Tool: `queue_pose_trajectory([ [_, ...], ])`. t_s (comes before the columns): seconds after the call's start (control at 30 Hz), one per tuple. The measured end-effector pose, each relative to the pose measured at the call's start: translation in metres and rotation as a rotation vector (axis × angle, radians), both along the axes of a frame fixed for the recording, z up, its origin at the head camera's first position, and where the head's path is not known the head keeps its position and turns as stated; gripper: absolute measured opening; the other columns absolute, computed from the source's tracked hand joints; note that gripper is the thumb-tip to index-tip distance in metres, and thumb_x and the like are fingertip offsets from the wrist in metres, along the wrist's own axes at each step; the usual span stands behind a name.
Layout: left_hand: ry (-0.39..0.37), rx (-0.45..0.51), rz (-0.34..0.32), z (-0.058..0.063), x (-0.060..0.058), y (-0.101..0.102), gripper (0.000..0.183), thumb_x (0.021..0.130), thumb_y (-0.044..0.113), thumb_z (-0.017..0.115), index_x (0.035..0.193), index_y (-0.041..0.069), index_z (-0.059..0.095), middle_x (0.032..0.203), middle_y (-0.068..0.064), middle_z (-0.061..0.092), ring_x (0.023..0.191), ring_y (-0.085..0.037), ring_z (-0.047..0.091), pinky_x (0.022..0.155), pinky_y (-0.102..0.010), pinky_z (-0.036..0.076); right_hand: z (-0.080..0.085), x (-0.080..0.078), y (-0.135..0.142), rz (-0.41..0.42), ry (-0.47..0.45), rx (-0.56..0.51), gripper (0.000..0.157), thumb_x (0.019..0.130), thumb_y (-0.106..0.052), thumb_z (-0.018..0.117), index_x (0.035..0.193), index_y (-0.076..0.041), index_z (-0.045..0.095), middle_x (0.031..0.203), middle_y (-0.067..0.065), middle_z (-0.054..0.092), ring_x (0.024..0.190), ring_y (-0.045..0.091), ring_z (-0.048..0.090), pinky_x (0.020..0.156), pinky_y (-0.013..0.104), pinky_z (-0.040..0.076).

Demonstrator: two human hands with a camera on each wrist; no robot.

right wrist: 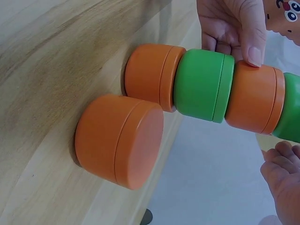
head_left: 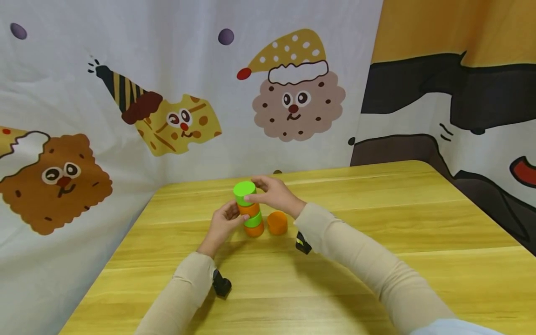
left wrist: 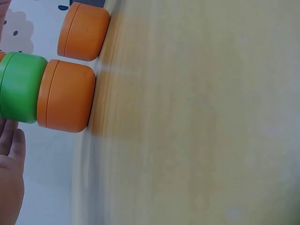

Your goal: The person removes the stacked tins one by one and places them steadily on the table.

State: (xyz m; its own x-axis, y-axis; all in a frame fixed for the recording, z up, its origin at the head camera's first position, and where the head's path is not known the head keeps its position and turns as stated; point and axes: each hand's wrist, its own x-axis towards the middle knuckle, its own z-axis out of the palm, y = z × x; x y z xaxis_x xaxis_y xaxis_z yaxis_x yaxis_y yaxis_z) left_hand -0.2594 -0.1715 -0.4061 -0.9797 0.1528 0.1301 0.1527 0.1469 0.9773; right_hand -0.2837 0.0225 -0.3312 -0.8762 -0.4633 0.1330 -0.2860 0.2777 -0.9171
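Four round lidded canisters stand in a slightly leaning stack, alternating colours: a bottom orange canister point(head_left: 254, 230), a lower green canister point(right wrist: 202, 85), an upper orange canister point(right wrist: 255, 97) and a top green canister point(head_left: 244, 190). My left hand point(head_left: 222, 226) holds the stack from the left, its thumb on the upper orange canister and its fingers behind. Around the top green canister is my right hand point(head_left: 277, 194), thumb at the front and fingers at the far side. A separate orange canister point(head_left: 278, 223) sits on the table just right of the stack.
The wooden table point(head_left: 377, 209) reaches back to a white curtain point(head_left: 234, 139) printed with cartoon food faces. A black wrist device point(head_left: 221, 284) hangs under the left sleeve, another black device point(head_left: 303, 243) under the right.
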Motion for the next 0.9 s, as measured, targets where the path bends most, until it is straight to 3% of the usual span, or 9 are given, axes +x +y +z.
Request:
queue_pose_trajectory([
  [0.27,0.038,-0.012,-0.006,-0.0027,0.0006,-0.0007,0.052,0.083,0.019,0.071,0.13,0.009,0.052,0.123,-0.013,0.058,0.112,-0.019,0.056,0.099,-0.034,0.045,-0.0016,-0.0009,-0.0027,-0.001,-0.013,-0.033,0.056,0.084,-0.027,0.07,0.133,-0.01,0.049,0.132,0.004,0.052,0.124,0.018,0.048,0.1,0.035,0.043],
  [0.9,0.021,-0.004,-0.001,-0.0031,-0.0005,-0.0007,0.051,0.081,0.022,0.072,0.128,0.012,0.055,0.122,-0.011,0.059,0.112,-0.022,0.056,0.099,-0.036,0.044,-0.0008,0.0008,-0.0042,-0.011,0.004,-0.047,0.051,0.084,-0.026,0.07,0.129,-0.011,0.052,0.125,0.003,0.056,0.117,0.016,0.053,0.096,0.032,0.047],
])
